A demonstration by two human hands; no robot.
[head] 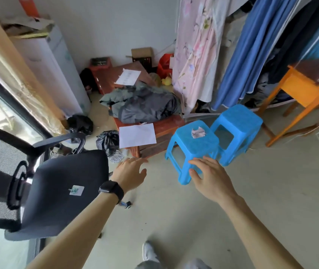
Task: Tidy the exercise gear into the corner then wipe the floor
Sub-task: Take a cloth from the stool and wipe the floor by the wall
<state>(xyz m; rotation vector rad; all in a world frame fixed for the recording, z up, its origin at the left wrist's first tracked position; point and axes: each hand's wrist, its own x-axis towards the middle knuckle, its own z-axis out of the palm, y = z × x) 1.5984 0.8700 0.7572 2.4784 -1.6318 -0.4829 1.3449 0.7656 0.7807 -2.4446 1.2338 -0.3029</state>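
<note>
2 open hands (129, 174) (210, 178), 2 blue stools (193, 146)

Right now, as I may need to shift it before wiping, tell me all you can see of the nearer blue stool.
The nearer blue stool looks like moulded plastic: square textured seat, legs, open sides. It stands upright on the floor, close beside a second blue stool. A crumpled paper scrap lies on its seat. The right hand, open, is at its near edge; contact unclear.

chair (61, 193) left of stools (193, 148)

Soft window daylight, warped edges
</note>
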